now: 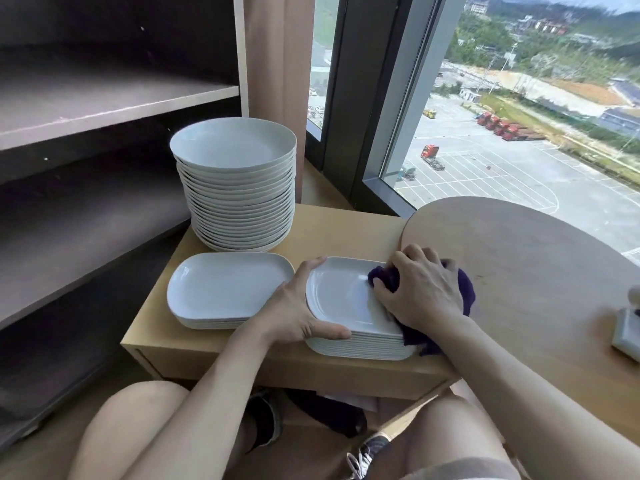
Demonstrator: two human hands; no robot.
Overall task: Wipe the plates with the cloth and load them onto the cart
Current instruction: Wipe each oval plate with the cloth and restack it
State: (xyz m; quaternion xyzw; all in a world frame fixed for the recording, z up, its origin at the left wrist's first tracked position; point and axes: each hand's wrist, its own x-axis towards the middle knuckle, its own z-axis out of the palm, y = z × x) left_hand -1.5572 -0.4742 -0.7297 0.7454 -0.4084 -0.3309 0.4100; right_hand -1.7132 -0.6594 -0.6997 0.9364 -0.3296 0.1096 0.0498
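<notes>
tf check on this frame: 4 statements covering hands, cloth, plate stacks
1. The right hand presses a purple cloth on the top plate of the right-hand pile. True.
2. The left hand touches nothing. False: it grips that top plate's left end.
3. The round plates form the tallest pile. True.
4. The round plates stand nearer the person than the rectangular ones. False: they stand behind the left rectangular stack.

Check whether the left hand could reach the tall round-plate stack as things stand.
Probably yes: the left hand grips the rectangular stack being wiped, and nothing tall stands between it and the round-plate stack behind.
</notes>
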